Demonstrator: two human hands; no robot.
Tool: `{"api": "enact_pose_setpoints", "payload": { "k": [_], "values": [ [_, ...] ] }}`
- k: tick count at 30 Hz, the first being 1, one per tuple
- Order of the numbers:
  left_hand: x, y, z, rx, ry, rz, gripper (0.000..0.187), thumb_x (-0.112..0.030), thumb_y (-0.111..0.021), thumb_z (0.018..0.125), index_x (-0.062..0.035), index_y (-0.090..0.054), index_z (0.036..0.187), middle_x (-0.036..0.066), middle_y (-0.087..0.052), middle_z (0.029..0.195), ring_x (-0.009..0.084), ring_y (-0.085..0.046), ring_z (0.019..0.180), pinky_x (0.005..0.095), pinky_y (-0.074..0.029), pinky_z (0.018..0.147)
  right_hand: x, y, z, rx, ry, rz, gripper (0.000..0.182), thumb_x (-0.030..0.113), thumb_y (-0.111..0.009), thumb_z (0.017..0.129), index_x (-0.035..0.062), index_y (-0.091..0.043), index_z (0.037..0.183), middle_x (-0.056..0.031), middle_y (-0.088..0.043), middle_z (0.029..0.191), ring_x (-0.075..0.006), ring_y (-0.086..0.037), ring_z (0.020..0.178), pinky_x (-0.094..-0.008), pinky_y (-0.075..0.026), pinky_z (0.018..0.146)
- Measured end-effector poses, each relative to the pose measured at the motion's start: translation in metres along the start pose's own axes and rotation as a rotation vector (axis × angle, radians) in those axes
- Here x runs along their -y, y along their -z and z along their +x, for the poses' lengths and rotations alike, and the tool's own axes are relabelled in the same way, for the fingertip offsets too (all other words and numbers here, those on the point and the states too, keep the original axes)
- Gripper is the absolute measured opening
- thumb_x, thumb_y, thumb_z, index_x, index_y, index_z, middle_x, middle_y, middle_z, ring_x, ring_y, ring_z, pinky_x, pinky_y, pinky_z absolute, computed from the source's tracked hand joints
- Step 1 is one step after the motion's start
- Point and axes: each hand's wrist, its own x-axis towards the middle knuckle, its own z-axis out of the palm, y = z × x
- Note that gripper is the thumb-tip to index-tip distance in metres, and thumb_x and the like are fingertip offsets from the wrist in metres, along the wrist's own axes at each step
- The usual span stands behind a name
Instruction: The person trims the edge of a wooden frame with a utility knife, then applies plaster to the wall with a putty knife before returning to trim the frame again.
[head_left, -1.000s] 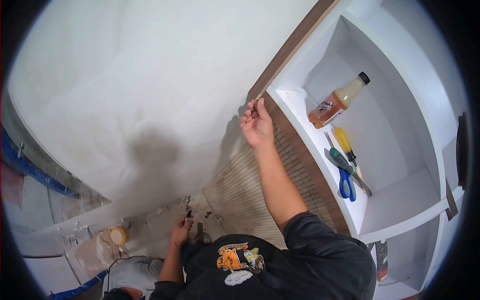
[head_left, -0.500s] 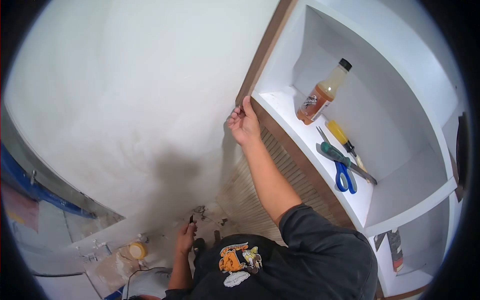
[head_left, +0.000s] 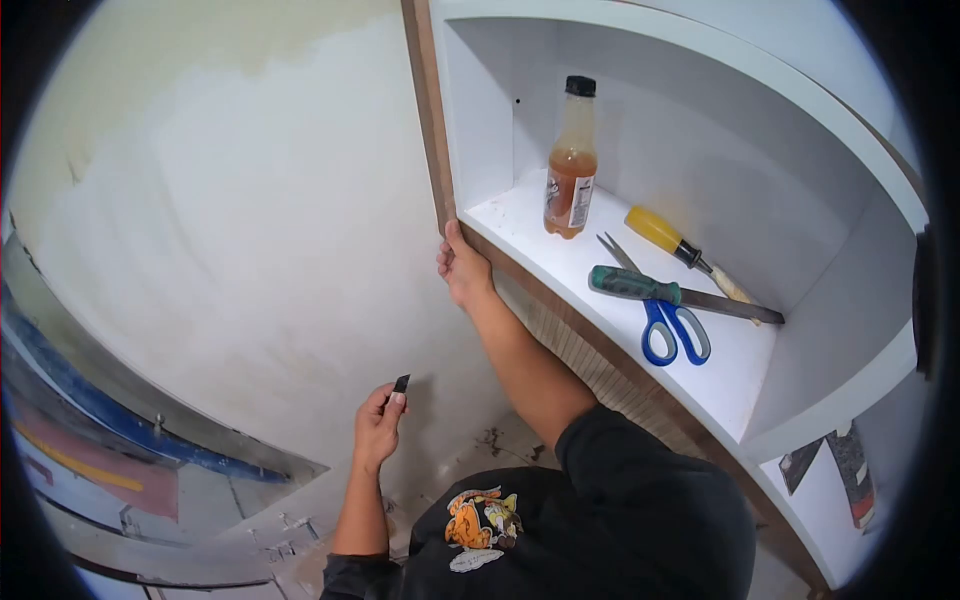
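My left hand (head_left: pixel 377 425) is closed, pinching a small black cutter blade (head_left: pixel 401 383) with a slanted tip between thumb and fingers. It is held in front of the white wall, below and left of my right hand. My right hand (head_left: pixel 466 268) grips the lower corner of the cabinet's brown edge strip (head_left: pixel 540 284), thumb against the front and fingers curled at the wall side. On the shelf near it stand a bottle of amber liquid (head_left: pixel 571 185), a yellow-handled tool (head_left: pixel 655 230), a green-handled file (head_left: pixel 640 284) and blue-handled scissors (head_left: pixel 660 338).
The white wall (head_left: pixel 270 230) has patchy filler and meets the cabinet side. The white shelf board (head_left: pixel 720 400) juts out at right. A lower compartment holds a scraper-like tool (head_left: pixel 850 475). A blue-framed ledge (head_left: pixel 150 430) curves along the left.
My left hand has risen with the blade, nearer the cabinet corner. My right hand stays on the edge strip. The view has turned, so the shelf looks more upright.
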Motion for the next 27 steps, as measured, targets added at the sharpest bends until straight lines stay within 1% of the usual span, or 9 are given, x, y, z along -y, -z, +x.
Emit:
{"api": "enact_pose_setpoints", "payload": {
  "k": [3,9,10,11,15,17,21,24,27],
  "values": [
    [-0.054,0.004,0.017,-0.023,-0.173,0.185,0.023,-0.017,-0.06,0.102,0.002,-0.065,0.114,0.005,-0.066,0.094,0.013,-0.062,0.082,0.0282,-0.051,0.08,-0.005,0.004,0.004,0.026,-0.008,0.026,0.033,0.048,-0.077,0.086,0.0205,-0.064,0.099,0.0033,-0.056,0.082,-0.0112,-0.052,0.071,-0.0237,-0.041,0.062],
    [-0.166,0.013,0.057,-0.153,-0.506,0.45,0.021,-0.014,-0.065,0.096,0.0,-0.066,0.112,0.006,-0.064,0.089,0.0121,-0.053,0.074,0.0261,-0.046,0.07,-0.004,0.004,-0.004,0.019,0.024,-0.006,0.033,0.048,-0.072,0.091,0.0178,-0.064,0.101,0.0027,-0.057,0.087,-0.0109,-0.052,0.073,-0.0241,-0.041,0.063],
    [-0.195,0.006,0.055,-0.162,-0.422,0.41,0.023,-0.012,-0.066,0.094,-0.0007,-0.066,0.114,0.007,-0.063,0.089,0.0122,-0.051,0.071,0.0267,-0.045,0.068,-0.002,0.002,-0.013,-0.018,0.034,-0.021,0.033,0.047,-0.071,0.092,0.0161,-0.065,0.101,0.0034,-0.057,0.085,-0.0098,-0.053,0.072,-0.0241,-0.041,0.062],
    [-0.21,0.005,0.059,-0.176,-0.453,0.434,0.024,-0.012,-0.066,0.094,-0.0008,-0.065,0.116,0.007,-0.063,0.091,0.0124,-0.051,0.071,0.0266,-0.045,0.068,-0.003,0.001,-0.021,-0.052,0.047,-0.036,0.033,0.046,-0.069,0.094,0.0144,-0.065,0.1,0.0041,-0.058,0.082,-0.0086,-0.053,0.07,-0.0241,-0.042,0.062],
    [-0.245,-0.001,0.087,-0.255,-0.653,0.51,0.029,-0.011,-0.061,0.097,-0.0001,-0.059,0.124,0.012,-0.061,0.1,0.0178,-0.052,0.07,0.0309,-0.046,0.066,-0.046,0.011,-0.056,-0.087,0.261,-0.395,0.036,0.039,-0.064,0.099,0.0036,-0.063,0.094,0.0018,-0.057,0.072,-0.0058,-0.051,0.062,-0.0237,-0.042,0.056],
    [-0.265,-0.004,0.106,-0.304,-0.753,0.596,0.028,-0.01,-0.057,0.099,0.0006,-0.058,0.124,0.014,-0.06,0.101,0.022,-0.053,0.069,0.0338,-0.046,0.065,-0.035,-0.012,-0.077,0.017,0.368,-0.385,0.031,0.033,-0.064,0.1,0.0026,-0.064,0.094,0.0018,-0.058,0.073,-0.0052,-0.052,0.064,-0.0229,-0.042,0.058],
    [-0.315,-0.008,0.14,-0.307,-0.911,0.662,0.025,-0.008,-0.053,0.099,0.0013,-0.058,0.122,0.018,-0.06,0.095,0.0313,-0.057,0.075,0.0377,-0.047,0.068,0.017,-0.071,-0.102,0.107,0.685,-0.293,0.021,0.021,-0.063,0.101,0.001,-0.064,0.095,0.0022,-0.059,0.075,-0.0041,-0.052,0.067,-0.0226,-0.043,0.061],
    [-0.362,-0.013,0.147,-0.365,-0.983,0.758,0.024,-0.006,-0.054,0.098,0.0013,-0.06,0.119,0.021,-0.062,0.089,0.0387,-0.06,0.082,0.042,-0.048,0.074,0.065,-0.108,-0.114,0.135,0.789,-0.259,0.018,0.017,-0.064,0.1,-0.0013,-0.063,0.102,-0.0032,-0.065,0.088,-0.0089,-0.058,0.077,-0.025,-0.049,0.071],
    [-0.394,-0.007,0.17,-0.455,-1.152,0.831,0.023,-0.008,-0.053,0.098,0.0012,-0.06,0.118,0.021,-0.064,0.088,0.0409,-0.061,0.079,0.0438,-0.049,0.075,0.106,-0.149,-0.111,0.105,0.941,-0.287,0.021,0.015,-0.064,0.098,-0.0032,-0.064,0.108,-0.0016,-0.064,0.085,-0.0082,-0.057,0.078,-0.0257,-0.049,0.07]
  ]
}}
